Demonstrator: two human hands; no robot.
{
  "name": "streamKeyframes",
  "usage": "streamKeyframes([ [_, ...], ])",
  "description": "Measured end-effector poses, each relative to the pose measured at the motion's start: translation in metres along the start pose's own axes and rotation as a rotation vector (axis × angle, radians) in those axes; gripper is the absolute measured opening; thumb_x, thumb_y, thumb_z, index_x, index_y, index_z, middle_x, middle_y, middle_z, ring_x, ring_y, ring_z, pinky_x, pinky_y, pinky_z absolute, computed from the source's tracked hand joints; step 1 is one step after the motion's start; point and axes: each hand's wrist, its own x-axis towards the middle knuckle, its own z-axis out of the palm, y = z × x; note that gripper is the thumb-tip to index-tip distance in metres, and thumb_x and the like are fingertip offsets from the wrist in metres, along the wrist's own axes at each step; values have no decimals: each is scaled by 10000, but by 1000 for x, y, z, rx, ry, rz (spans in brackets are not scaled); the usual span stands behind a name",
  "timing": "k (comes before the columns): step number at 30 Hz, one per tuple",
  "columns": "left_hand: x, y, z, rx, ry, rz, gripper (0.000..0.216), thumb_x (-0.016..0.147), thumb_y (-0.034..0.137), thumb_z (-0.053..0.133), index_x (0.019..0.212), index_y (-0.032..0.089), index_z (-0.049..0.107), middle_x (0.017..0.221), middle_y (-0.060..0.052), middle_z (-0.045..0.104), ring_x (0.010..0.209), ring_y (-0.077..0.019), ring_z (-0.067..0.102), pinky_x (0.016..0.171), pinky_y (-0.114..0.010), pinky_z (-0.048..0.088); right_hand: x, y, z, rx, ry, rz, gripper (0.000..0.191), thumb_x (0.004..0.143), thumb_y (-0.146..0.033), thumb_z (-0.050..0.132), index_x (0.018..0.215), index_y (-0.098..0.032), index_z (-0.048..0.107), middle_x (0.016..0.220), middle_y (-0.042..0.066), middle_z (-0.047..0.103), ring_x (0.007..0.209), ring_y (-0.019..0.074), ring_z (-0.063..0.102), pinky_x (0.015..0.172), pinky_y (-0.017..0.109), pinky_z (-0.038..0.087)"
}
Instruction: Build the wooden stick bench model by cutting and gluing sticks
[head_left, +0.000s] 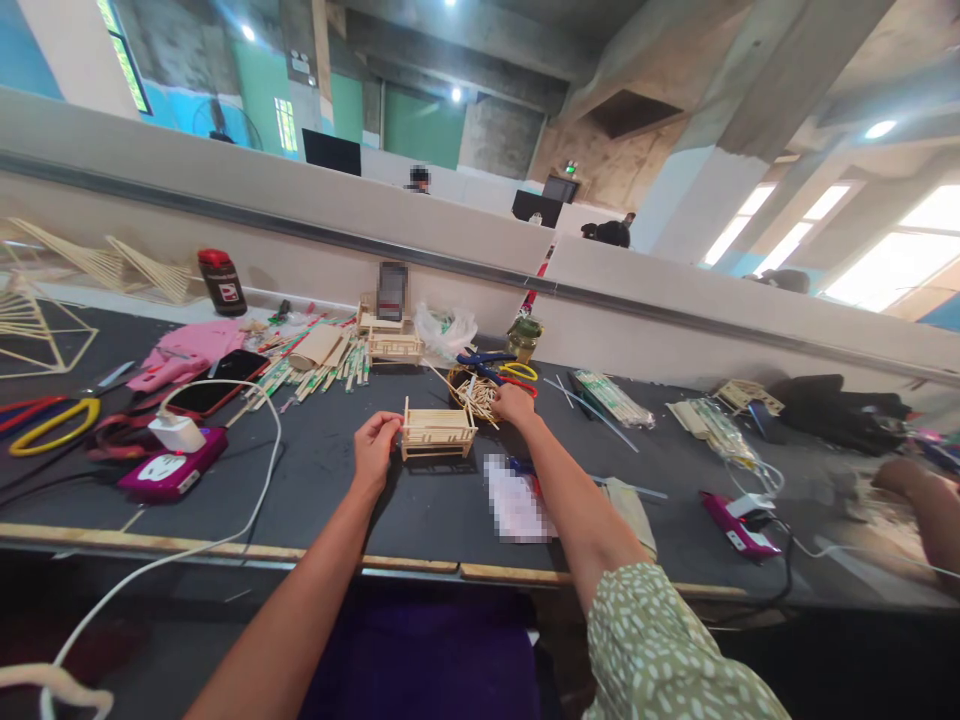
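Note:
My left hand (375, 448) pinches the left corner post of a small bench-like model (439, 432) built from pale wooden sticks. The model stands upright on the dark tabletop, with a slatted top and thin legs. My right hand (515, 402) is at the right side of a round dark bowl (454, 385) heaped with short cut sticks (474, 393). Its fingers are curled down at the sticks, and their tips are hidden. Blue-handled pliers (486, 357) and yellow-handled scissors (519, 371) lie at the bowl's back rim.
Wrapped stick bundles (330, 360), a second stick model (395, 347) and a phone (392, 290) are behind. A purple power strip (174, 464) with a trailing white cable is left. A blurred paper (517, 500) lies under my right forearm. Another person's hand (904, 478) is far right.

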Motion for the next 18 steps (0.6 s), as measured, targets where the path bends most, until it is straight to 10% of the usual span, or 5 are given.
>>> streamKeyframes([
  [18, -1, 1, 0, 15, 13, 9, 160, 682, 312, 628, 719, 163, 674, 577, 28, 554, 482, -88, 425, 455, -207, 324, 1, 21, 2, 419, 76, -82, 274, 776, -356, 546, 892, -155, 691, 640, -24, 639, 526, 96, 534, 499, 183, 408],
])
